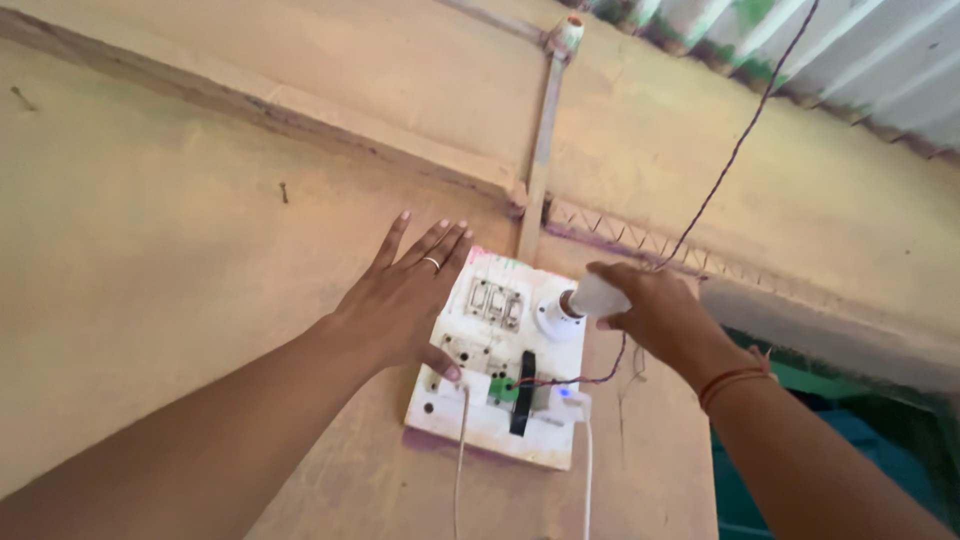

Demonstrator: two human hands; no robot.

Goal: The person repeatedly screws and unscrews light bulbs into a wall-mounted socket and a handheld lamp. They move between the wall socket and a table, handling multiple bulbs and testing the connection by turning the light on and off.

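L hand lay flat w/ fingers spread apart on the tan plaster wall, thumb on the white rectangular switchboard, while R hand had fingers clamped round the white bulb sat in the board's round white holder, upper right of the board.

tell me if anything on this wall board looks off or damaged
The white rectangular switchboard hangs tilted on the wall, its face smudged. A thin twisted red wire runs loose across the wall into it rather than through the pipe.
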